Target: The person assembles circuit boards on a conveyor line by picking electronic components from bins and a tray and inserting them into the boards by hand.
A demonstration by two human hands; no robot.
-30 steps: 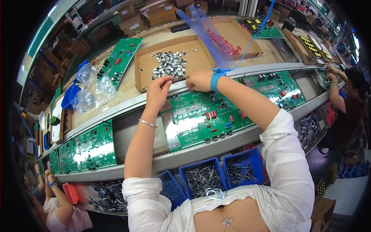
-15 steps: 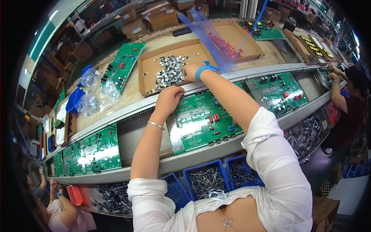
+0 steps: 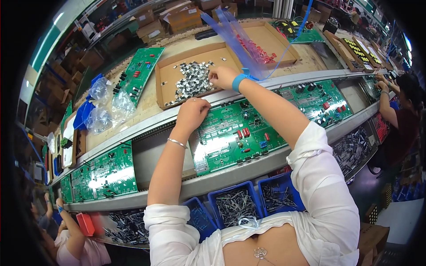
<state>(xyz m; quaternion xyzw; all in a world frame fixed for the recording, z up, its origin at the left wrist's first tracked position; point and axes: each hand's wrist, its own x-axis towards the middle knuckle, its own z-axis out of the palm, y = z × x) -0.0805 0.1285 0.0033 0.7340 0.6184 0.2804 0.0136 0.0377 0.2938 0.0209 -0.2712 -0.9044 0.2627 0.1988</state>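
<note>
Just beyond the conveyor, my right hand (image 3: 225,78), with a blue strap on its wrist, is at the right edge of a pile of small silver-and-black components (image 3: 194,79). Its thumb and fingertips pinch together; whatever lies between them is too small to make out. The pile rests in a shallow cardboard tray (image 3: 163,91). My left hand (image 3: 193,111) is curled at the far left corner of a green circuit board (image 3: 230,128), its fingertips tucked down and partly hidden. Red and blue parts stand on that board.
More boards lie along the metal rail: a left one (image 3: 106,170) and a right one (image 3: 324,104). Blue bins (image 3: 235,206) of leaded parts stand near my body. Another cardboard tray (image 3: 288,51) holds red parts. A co-worker's arm (image 3: 386,104) is at right; another person sits lower left.
My right hand has shifted slightly right across the edge of the component pile, fingers still pinched. My left hand stays at the board's far corner. The view has shifted slightly.
</note>
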